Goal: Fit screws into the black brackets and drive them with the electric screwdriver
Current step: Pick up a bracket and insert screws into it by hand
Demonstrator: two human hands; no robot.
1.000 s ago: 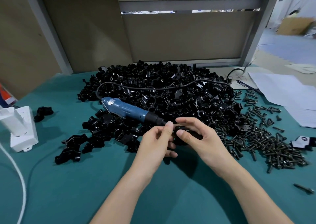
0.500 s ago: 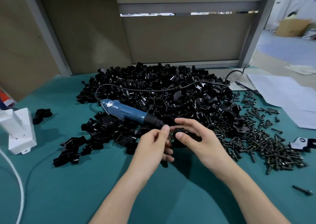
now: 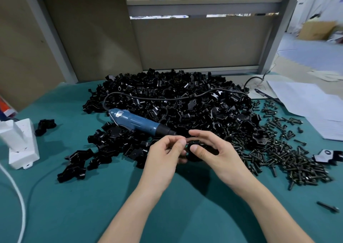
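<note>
1. The bench [image 3: 74, 205] carries the heap of black brackets [image 3: 176, 101]. The electric screwdriver [image 3: 137, 122] lies on the heap, its tip near the hands, so a careless reach may roll it off.
2. The right hand [image 3: 217, 153] grasps one bracket [image 3: 194, 145] in curled fingers, in front of the heap.
3. The left hand [image 3: 163, 155] pinches something small against it, probably a screw [image 3: 187, 141]. It may slip or enter crooked.

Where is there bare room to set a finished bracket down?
Bare mat between the white box and the loose brackets, and along the near edge left of the left forearm. Crowded: bracket pile behind, screws right.
</note>
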